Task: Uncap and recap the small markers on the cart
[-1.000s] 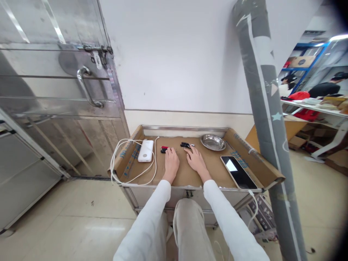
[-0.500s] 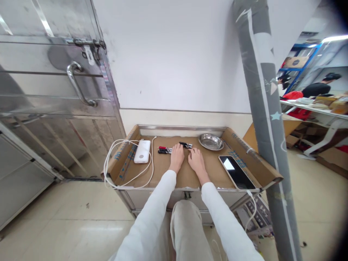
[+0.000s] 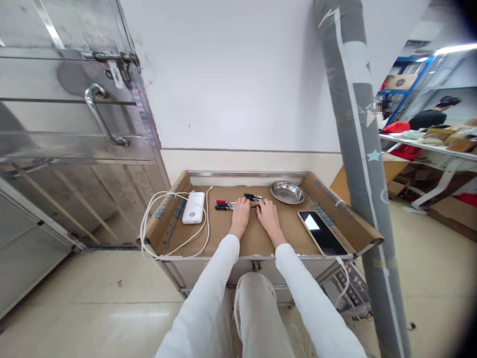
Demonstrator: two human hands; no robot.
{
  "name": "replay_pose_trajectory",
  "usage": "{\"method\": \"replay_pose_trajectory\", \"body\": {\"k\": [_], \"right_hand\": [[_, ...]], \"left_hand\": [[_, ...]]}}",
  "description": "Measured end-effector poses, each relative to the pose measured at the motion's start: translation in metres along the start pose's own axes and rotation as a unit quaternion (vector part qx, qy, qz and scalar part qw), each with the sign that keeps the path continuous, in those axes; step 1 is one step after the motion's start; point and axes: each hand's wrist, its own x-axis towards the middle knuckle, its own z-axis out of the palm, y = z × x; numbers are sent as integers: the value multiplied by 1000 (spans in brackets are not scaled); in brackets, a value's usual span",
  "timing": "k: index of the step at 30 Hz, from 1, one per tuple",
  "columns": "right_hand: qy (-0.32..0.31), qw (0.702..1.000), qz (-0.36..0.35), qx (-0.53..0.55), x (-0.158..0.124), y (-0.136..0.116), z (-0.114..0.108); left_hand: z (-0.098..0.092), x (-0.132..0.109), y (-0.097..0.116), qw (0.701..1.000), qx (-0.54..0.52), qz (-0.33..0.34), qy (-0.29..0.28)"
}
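Observation:
Several pens lie in two small groups on the cardboard-lined cart top. A red pen (image 3: 220, 202) and black pens (image 3: 222, 208) point left from beside my left hand (image 3: 240, 216). More black pens (image 3: 252, 196) sit just beyond the gap between my hands. My left hand is palm down with its fingers bent over the inner ends of the left pens and against a dark pen (image 3: 255, 204). The fingers of my right hand (image 3: 267, 217) are curled at the other end of that pen. Both hands partly hide what their fingertips grip.
A white power bank (image 3: 194, 208) with a looped white cable (image 3: 209, 219) is at left. At right are a round metal dish (image 3: 287, 192) and a phone (image 3: 322, 232) with a cable. A tall grey roll (image 3: 367, 159) leans beside the cart. Co-workers are far right.
My right hand has shifted slightly, and more of the dark pen shows between my hands. The whole view has moved a little; the other things stay in place.

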Motion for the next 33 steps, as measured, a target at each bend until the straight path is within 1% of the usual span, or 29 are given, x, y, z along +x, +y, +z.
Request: {"method": "replay_pose_trajectory", "body": {"k": [3, 5, 10, 17, 22, 25, 28, 30, 33], "right_hand": [[4, 1000, -6, 7, -1, 1, -1], [13, 1000, 3, 19, -2, 1, -2], [30, 999, 31, 26, -4, 3, -4], [18, 998, -8, 67, 0, 8, 4], [24, 993, -7, 116, 1, 11, 9], [27, 992, -4, 127, 1, 11, 10], [30, 991, -17, 129, 2, 11, 11], [24, 992, -21, 120, 3, 10, 11], [9, 996, -11, 90, 2, 8, 9]], "left_hand": [[0, 0, -2, 999, -37, 25, -8], [1, 0, -3, 998, -58, 36, -8], [0, -1, -2, 996, -84, 25, -12], [2, 2, -2, 992, -118, 25, -23], [4, 3, -3, 989, -139, 22, -34], [3, 1, -1, 985, -162, 28, -42], [0, -2, 1, 980, -193, 33, -39], [-2, -4, 2, 980, -193, 26, -30], [-4, -4, 3, 989, -143, 21, -16]]}}
